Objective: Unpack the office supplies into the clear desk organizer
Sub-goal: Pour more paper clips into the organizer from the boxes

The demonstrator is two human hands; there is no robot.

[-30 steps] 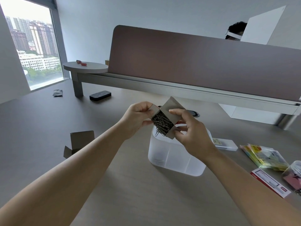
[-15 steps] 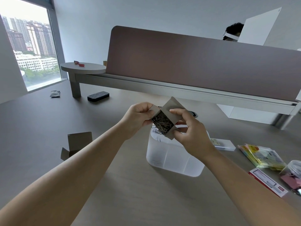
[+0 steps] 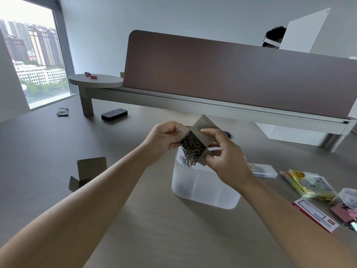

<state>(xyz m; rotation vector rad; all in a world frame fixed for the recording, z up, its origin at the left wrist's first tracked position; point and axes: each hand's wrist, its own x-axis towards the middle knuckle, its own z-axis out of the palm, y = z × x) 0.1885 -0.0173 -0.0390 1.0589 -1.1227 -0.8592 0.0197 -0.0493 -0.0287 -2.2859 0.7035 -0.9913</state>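
one box of supplies is mid-emptying; most of the task looks to be ahead of me. the small cardboard box [image 3: 201,136] is tipped open-side down over the clear desk organizer [image 3: 204,190], and a tangled clump of paper clips [image 3: 192,151] hangs out of its mouth, the lowest ones at the organizer's rim. a few clips seem to lie already in the near-left compartment, though the frosted wall blurs them and i cannot count them.

hands: left hand [image 3: 164,140] pinches the box's left flap between thumb and curled fingers. right hand [image 3: 222,157] grips the box body, fingers on the upper face, thumb underneath near the lower corner. the box is held just above the organizer's left side, not touching it as far as i can tell.

left to unpack, by my reading: a clear flat case [image 3: 264,170] just right of the organizer, a bundle of coloured packets [image 3: 307,184] beyond that, a red-and-white pack [image 3: 314,216] nearer me, and a jar of pink binder clips [image 3: 345,207] at the right edge. all rest on the worktop [image 3: 154,238], apart from the organizer.

an opened cardboard box [image 3: 87,173] lies on the worktop to the left, likely emptied. judgement: early stage, roughly one item type in.
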